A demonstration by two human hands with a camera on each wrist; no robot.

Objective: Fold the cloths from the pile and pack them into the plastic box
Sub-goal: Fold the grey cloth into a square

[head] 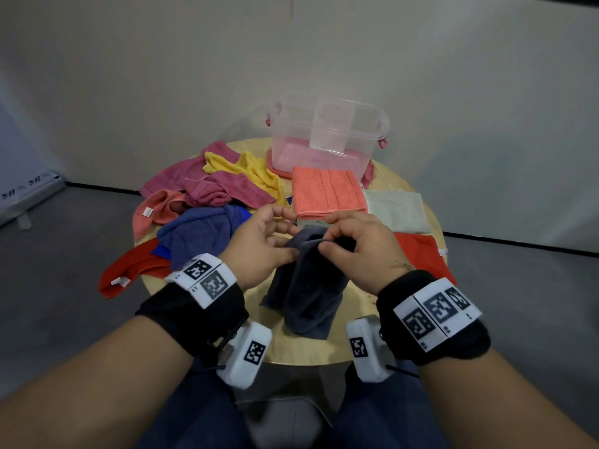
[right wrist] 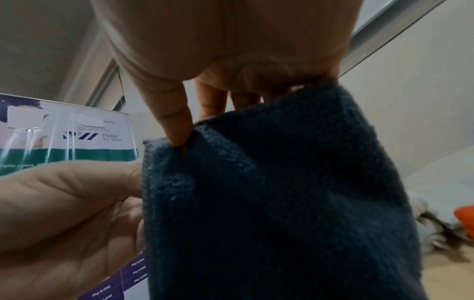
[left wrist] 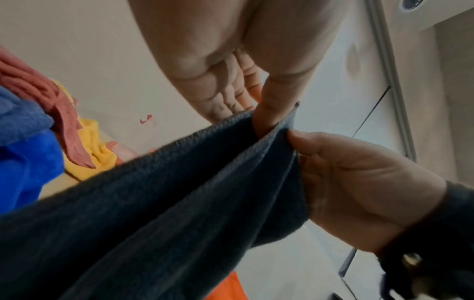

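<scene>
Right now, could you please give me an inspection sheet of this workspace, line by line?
Surface: round wooden table, mostly covered with cloths.
Job's things: dark grey cloth held up above the table; loose pile of pink, yellow, blue and red cloths on the left; folded orange cloth and pale green cloth in front of the clear plastic box.
Clutter: red cloth at the right edge.
Grips: left hand and right hand both pinch the grey cloth's top edge.
Cables: thin cables at the wrist cameras.
Surroundings: plain wall, grey floor, a printed poster.
</scene>
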